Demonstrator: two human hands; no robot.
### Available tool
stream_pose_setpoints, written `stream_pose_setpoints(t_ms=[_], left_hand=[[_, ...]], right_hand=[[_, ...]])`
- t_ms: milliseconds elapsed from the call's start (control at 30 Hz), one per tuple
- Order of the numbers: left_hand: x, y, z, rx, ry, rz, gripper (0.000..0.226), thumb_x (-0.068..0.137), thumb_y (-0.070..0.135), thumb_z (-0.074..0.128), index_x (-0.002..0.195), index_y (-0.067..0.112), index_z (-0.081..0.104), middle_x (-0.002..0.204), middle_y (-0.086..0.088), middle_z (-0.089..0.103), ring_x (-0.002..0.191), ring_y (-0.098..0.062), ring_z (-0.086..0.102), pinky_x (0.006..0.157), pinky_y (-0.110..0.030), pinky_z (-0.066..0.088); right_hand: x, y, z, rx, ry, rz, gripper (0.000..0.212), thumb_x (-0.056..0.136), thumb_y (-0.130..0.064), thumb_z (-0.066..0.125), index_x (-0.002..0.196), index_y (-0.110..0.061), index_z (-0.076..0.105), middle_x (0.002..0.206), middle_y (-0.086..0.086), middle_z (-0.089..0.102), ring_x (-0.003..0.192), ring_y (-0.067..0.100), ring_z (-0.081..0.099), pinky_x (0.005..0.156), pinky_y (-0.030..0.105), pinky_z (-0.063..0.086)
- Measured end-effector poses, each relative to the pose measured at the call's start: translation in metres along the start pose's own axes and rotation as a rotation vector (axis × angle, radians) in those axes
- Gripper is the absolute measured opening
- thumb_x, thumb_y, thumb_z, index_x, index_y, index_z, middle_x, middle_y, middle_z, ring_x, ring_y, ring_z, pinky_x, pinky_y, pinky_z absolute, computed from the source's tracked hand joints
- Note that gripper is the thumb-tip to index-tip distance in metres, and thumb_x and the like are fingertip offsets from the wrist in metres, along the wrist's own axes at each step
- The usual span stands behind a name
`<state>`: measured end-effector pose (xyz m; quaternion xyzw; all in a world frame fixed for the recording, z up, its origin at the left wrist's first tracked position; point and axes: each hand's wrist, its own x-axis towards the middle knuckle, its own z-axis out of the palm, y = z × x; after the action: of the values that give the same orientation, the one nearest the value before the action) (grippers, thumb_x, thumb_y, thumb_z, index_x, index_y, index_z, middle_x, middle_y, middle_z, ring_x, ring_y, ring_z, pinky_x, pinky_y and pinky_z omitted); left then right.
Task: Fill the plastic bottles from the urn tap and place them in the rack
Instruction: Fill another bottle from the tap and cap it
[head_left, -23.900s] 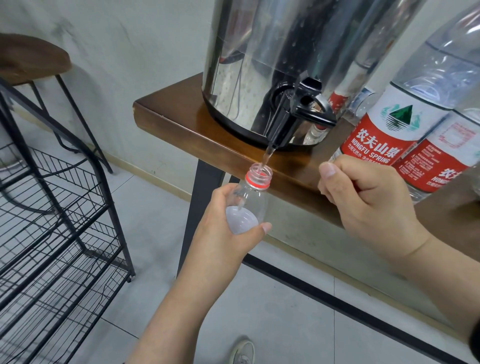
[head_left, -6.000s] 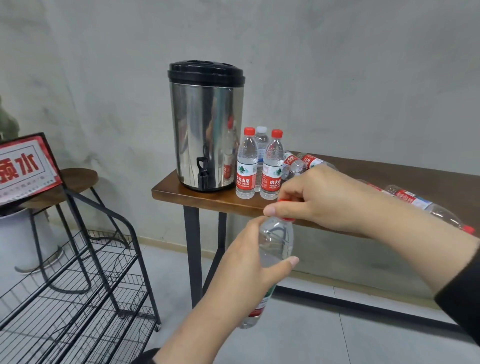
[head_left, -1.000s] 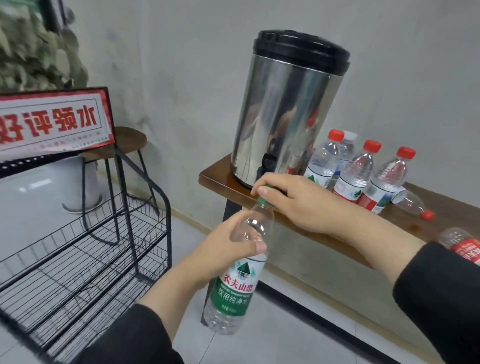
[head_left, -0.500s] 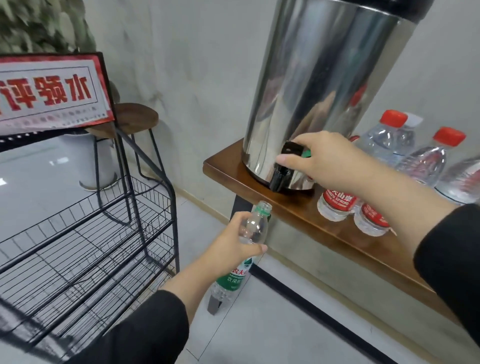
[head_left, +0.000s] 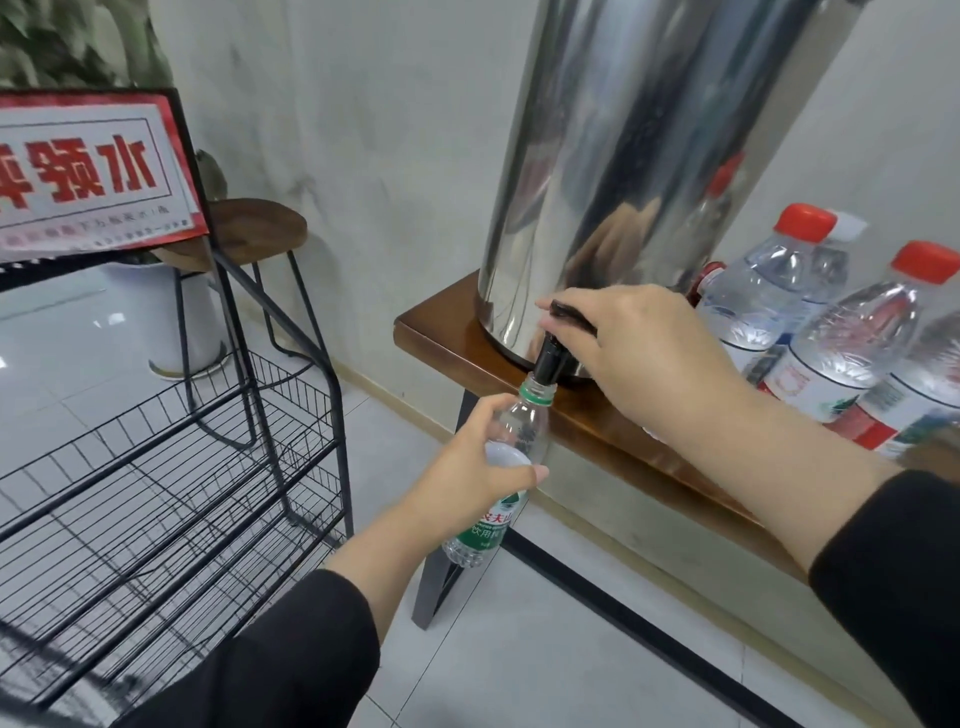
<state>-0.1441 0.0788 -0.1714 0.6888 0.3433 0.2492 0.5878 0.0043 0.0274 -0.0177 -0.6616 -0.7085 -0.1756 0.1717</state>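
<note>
My left hand (head_left: 470, 470) grips a clear green-labelled bottle (head_left: 519, 431) by its upper body. Its open mouth with a green ring sits right under the black tap spout (head_left: 549, 359) of the steel urn (head_left: 618, 171). My right hand (head_left: 639, 343) lies over the black tap lever (head_left: 570, 315), fingers curled on it. The bottle's cap is off; I cannot tell whether that hand also holds it. The black wire rack (head_left: 171, 467) stands to the left, its visible shelves bare.
Several capped red-labelled bottles (head_left: 831, 338) stand on the wooden table (head_left: 613, 426) right of the urn. A wooden stool (head_left: 260, 234) and a white pot (head_left: 182, 317) stand behind the rack. A red-framed sign (head_left: 88, 171) tops the rack. Grey tiled floor (head_left: 545, 649) lies below.
The bottle rose until its mouth met the tap spout. My right hand settled down onto the tap lever. The view moved closer to the urn.
</note>
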Motion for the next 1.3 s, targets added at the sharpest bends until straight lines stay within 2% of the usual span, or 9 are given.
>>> stream_pose_setpoints(t_ms=[67,133,267,367,467,833,967,1100,1300], left_hand=[[0.0,0.001,0.0,-0.002,0.007,0.012,0.07,0.084,0.038,0.081,0.137,0.052,0.038,0.126,0.016,0.06,0.115,-0.007,0.061,0.101,-0.037,0.049],[0.0,0.001,0.001,-0.012,0.005,0.015,0.07,0.085,0.037,0.08,0.137,0.051,0.037,0.124,0.017,0.06,0.114,-0.007,0.061,0.097,-0.034,0.049],[0.001,0.0,0.003,-0.047,-0.008,0.019,0.069,0.085,0.034,0.081,0.137,0.052,0.039,0.124,0.015,0.061,0.114,-0.011,0.062,0.093,-0.029,0.05],[0.002,-0.001,0.005,-0.064,-0.008,0.015,0.068,0.085,0.03,0.081,0.135,0.051,0.04,0.122,0.019,0.061,0.109,-0.011,0.064,0.087,-0.024,0.051],[0.004,-0.005,0.007,-0.066,-0.002,0.018,0.068,0.085,0.031,0.082,0.134,0.052,0.04,0.125,0.016,0.061,0.109,-0.012,0.065,0.091,-0.026,0.053],[0.007,-0.019,0.01,-0.08,0.024,0.003,0.069,0.084,0.03,0.082,0.134,0.052,0.039,0.127,0.015,0.06,0.11,-0.012,0.064,0.083,-0.022,0.051],[0.012,-0.024,0.013,-0.066,0.017,0.0,0.071,0.085,0.032,0.081,0.135,0.053,0.037,0.132,0.012,0.056,0.113,-0.016,0.062,0.092,-0.03,0.053],[0.014,-0.027,0.014,-0.059,0.024,0.008,0.071,0.085,0.031,0.081,0.135,0.053,0.036,0.133,0.012,0.055,0.113,-0.018,0.062,0.095,-0.035,0.054],[0.016,-0.026,0.018,-0.056,0.036,0.017,0.07,0.086,0.03,0.081,0.127,0.058,0.031,0.134,0.015,0.053,0.108,-0.01,0.059,0.082,-0.022,0.047]], right_hand=[[-0.014,-0.001,0.01,-0.116,0.042,-0.095,0.031,0.097,-0.029,0.063,0.127,-0.024,0.065,0.078,0.004,0.065,0.069,0.032,0.065,0.057,0.037,0.051],[-0.03,-0.004,0.018,-0.201,0.0,-0.111,0.055,0.091,-0.026,0.07,0.143,-0.024,0.053,0.069,0.003,0.058,0.056,0.028,0.058,0.045,0.03,0.04],[-0.055,0.002,0.015,0.114,0.043,0.116,0.064,0.095,-0.058,0.039,0.155,-0.037,0.027,0.074,-0.007,0.06,0.064,0.011,0.058,0.057,0.031,0.047],[-0.078,0.022,0.016,0.28,0.133,0.132,0.043,0.103,-0.051,0.035,0.111,-0.024,0.067,0.079,-0.012,0.062,0.073,0.007,0.058,0.067,0.025,0.043],[-0.102,0.046,0.026,0.234,0.107,0.101,0.041,0.103,-0.042,0.037,0.066,-0.026,0.044,0.062,-0.015,0.045,0.06,0.008,0.048,0.056,0.02,0.035],[-0.131,0.085,0.056,0.142,0.099,0.041,0.04,0.1,-0.034,0.043,0.063,-0.018,0.047,0.059,-0.017,0.039,0.055,0.009,0.043,0.052,0.018,0.032],[-0.129,0.088,0.056,0.147,0.073,0.026,0.033,0.1,-0.034,0.044,0.068,-0.029,0.041,0.06,-0.022,0.035,0.055,0.005,0.042,0.052,0.015,0.03],[-0.13,0.089,0.058,0.25,0.099,0.145,0.045,0.099,-0.04,0.043,0.061,-0.018,0.044,0.056,-0.012,0.042,0.055,0.013,0.047,0.05,0.021,0.033],[-0.13,0.089,0.058,0.26,0.086,0.188,0.052,0.099,-0.044,0.042,0.06,-0.011,0.049,0.054,-0.005,0.045,0.053,0.019,0.047,0.048,0.027,0.034]])
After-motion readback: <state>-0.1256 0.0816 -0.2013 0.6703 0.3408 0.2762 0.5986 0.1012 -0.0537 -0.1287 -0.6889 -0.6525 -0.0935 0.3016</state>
